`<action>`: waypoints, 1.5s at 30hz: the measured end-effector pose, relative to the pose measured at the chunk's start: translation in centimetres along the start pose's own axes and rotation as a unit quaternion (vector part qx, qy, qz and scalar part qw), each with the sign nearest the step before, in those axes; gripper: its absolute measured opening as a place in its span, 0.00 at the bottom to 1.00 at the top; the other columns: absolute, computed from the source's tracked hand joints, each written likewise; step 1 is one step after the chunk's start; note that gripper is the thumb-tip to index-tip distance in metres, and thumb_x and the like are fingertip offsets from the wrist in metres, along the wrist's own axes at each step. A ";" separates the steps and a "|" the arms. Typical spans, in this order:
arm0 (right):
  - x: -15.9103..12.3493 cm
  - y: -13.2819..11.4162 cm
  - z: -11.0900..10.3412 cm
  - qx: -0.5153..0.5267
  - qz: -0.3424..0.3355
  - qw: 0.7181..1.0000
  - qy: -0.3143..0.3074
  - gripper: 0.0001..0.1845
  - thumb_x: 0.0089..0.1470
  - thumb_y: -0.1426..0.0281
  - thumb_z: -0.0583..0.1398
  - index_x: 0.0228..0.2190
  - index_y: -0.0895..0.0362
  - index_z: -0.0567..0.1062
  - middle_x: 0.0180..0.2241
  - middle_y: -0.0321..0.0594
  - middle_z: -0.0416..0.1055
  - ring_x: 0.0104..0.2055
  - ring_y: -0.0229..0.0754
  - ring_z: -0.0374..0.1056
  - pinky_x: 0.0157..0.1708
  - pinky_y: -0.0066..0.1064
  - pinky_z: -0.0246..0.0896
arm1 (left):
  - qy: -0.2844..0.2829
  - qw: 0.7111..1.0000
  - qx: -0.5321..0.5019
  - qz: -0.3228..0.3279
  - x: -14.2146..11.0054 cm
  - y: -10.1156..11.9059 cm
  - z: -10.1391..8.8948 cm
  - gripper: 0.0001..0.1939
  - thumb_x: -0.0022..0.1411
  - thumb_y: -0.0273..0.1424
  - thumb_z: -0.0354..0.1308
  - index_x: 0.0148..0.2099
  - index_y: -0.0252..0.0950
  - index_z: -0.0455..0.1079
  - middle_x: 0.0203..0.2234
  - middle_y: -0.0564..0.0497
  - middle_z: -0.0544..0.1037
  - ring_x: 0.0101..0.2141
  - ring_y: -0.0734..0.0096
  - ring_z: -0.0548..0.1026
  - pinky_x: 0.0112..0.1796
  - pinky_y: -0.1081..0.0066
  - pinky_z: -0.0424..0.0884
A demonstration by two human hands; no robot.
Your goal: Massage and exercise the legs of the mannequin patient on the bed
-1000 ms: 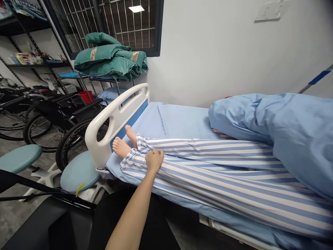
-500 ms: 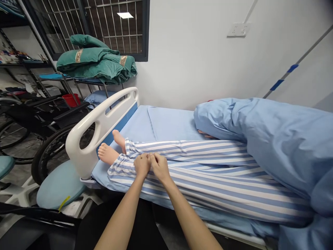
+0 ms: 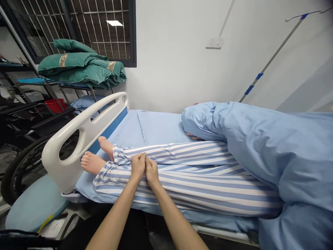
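Note:
My left hand (image 3: pixel 138 166) and my right hand (image 3: pixel 151 170) are both closed and meet knuckle to knuckle over the lower legs of a figure lying on the bed. Their curled fingers face away from me, so anything inside them is hidden. Beneath the hands are blue-and-white striped trousers (image 3: pixel 197 189); whether the hands press on the cloth I cannot tell. Two bare feet (image 3: pixel 93 163) stick out of the trouser cuffs to the left. A light blue quilt (image 3: pixel 249 139) covers the upper body, and fingers show slightly under its edge.
A white footboard (image 3: pixel 56 166) closes the bed's left end. Beyond it stand a wheelchair (image 3: pixel 15 166), a round stool (image 3: pixel 36 205) and a red bucket (image 3: pixel 56 105). Folded green bedding (image 3: pixel 85 67) is piled under the barred window. A drip pole (image 3: pixel 273 55) rises at the right.
The view has swung to the right, so the bed and feet sit further left in it. My hands have drawn closer together, with the right hand's fingers now more tucked in.

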State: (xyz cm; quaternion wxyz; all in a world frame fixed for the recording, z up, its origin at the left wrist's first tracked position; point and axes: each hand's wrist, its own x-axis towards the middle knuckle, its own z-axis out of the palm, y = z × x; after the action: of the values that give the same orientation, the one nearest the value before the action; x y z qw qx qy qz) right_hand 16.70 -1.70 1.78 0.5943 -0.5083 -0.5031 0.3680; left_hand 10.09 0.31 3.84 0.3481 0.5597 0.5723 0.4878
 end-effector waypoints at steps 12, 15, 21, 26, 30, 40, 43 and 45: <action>-0.7 -1.0 -2.2 -0.107 -0.051 0.993 -0.019 0.21 0.57 0.60 0.47 0.17 0.57 0.58 0.17 0.33 0.56 0.22 0.34 0.51 0.23 0.27 0.45 | -0.002 1.000 0.020 0.011 -0.9 -0.8 0.9 0.19 0.56 0.38 0.45 0.17 0.36 0.53 0.12 0.58 0.56 0.19 0.79 0.56 0.23 0.76 0.53; -0.5 0.0 -2.4 -0.047 -0.035 0.998 -0.008 0.22 0.57 0.59 0.46 0.17 0.57 0.59 0.18 0.33 0.57 0.22 0.34 0.51 0.23 0.27 0.46 | 0.013 0.998 -0.059 0.002 -1.1 0.7 1.7 0.19 0.54 0.39 0.47 0.17 0.37 0.50 0.12 0.59 0.52 0.18 0.80 0.53 0.22 0.76 0.52; -0.2 -0.8 -3.0 0.003 -0.013 1.000 0.013 0.21 0.55 0.59 0.48 0.17 0.57 0.60 0.17 0.33 0.57 0.21 0.34 0.51 0.22 0.26 0.47 | 0.027 1.000 -0.012 0.004 -1.9 0.2 3.0 0.18 0.55 0.38 0.46 0.17 0.36 0.53 0.12 0.57 0.59 0.19 0.78 0.56 0.23 0.75 0.52; -0.8 -2.2 -4.6 -0.140 -0.073 0.987 -0.004 0.19 0.55 0.63 0.49 0.17 0.57 0.61 0.17 0.33 0.58 0.21 0.34 0.52 0.23 0.27 0.44 | -0.015 0.995 0.096 0.031 -2.2 -0.9 3.1 0.20 0.57 0.40 0.44 0.17 0.36 0.58 0.13 0.55 0.63 0.20 0.77 0.59 0.24 0.75 0.51; -1.3 -0.8 -5.4 -0.125 -0.058 0.990 0.011 0.20 0.57 0.62 0.47 0.17 0.57 0.59 0.16 0.32 0.56 0.21 0.34 0.51 0.23 0.26 0.45 | -0.016 0.996 0.086 0.030 -2.1 0.0 3.3 0.19 0.55 0.38 0.46 0.16 0.36 0.55 0.13 0.57 0.59 0.20 0.78 0.57 0.24 0.75 0.50; -0.9 -1.0 -7.6 -0.047 -0.020 0.998 0.036 0.21 0.55 0.58 0.49 0.17 0.57 0.57 0.17 0.31 0.52 0.21 0.33 0.49 0.22 0.26 0.46 | -0.019 0.999 -0.036 -0.002 -3.8 1.5 6.2 0.18 0.53 0.38 0.48 0.16 0.36 0.52 0.12 0.59 0.55 0.19 0.79 0.54 0.22 0.76 0.51; -1.2 -1.0 -8.6 -0.080 -0.036 0.996 0.026 0.21 0.56 0.58 0.49 0.17 0.57 0.58 0.17 0.31 0.54 0.21 0.33 0.50 0.23 0.26 0.46 | -0.015 0.999 -0.046 -0.007 -4.1 1.9 6.5 0.18 0.53 0.38 0.48 0.16 0.37 0.51 0.12 0.59 0.53 0.19 0.79 0.53 0.22 0.75 0.51; -1.3 -0.9 -9.2 -0.048 -0.011 0.998 0.034 0.22 0.56 0.57 0.48 0.16 0.57 0.57 0.15 0.31 0.52 0.20 0.33 0.49 0.22 0.26 0.45 | -0.015 0.996 -0.087 -0.012 -4.3 2.4 6.9 0.18 0.54 0.38 0.47 0.16 0.37 0.50 0.12 0.59 0.52 0.19 0.79 0.53 0.22 0.75 0.52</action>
State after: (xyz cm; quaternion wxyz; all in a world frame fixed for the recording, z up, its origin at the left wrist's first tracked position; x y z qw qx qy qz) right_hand 25.30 -5.31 2.60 0.5899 -0.5429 -0.5054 0.3190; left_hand 17.85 -2.99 3.57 0.4101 0.5275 0.5291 0.5231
